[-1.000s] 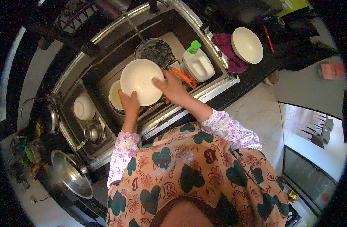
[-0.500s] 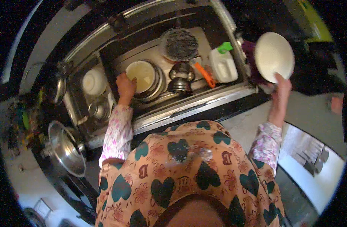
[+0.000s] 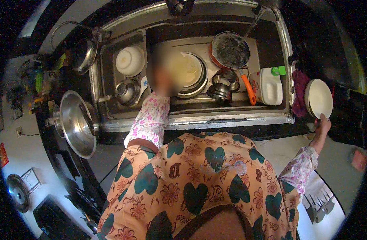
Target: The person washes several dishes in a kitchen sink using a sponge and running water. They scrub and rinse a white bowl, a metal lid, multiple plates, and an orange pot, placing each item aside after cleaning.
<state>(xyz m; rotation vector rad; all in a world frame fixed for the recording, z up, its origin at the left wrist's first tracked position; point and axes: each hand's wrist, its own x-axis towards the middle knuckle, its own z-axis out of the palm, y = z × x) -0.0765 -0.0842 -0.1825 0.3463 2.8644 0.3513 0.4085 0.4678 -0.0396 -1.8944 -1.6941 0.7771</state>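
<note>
At the right, beyond the sink's end, my right hand (image 3: 322, 124) grips a white bowl (image 3: 321, 98) by its near rim. A second pale rim shows just behind that bowl. My left hand (image 3: 162, 78) is over the sink (image 3: 199, 120), at the left side of a stack of dishes topped by a white bowl (image 3: 192, 71) with cloudy liquid in it. A blur hides that hand's fingers. Right of the stack are small steel bowls (image 3: 221, 90) and a pan (image 3: 230, 50) with an orange handle, dark water inside.
A white jug (image 3: 270, 88) with a green cap lies at the sink's right end, beside a purple cloth (image 3: 299, 94). The left basin holds a white bowl (image 3: 130, 61), a steel bowl (image 3: 126, 92) and a white spoon (image 3: 142, 86). A large steel basin (image 3: 77, 124) stands further left.
My right hand and its bowl have moved lower, beside the purple cloth. The whole view has turned and shifted. My left hand stays by the stack.
</note>
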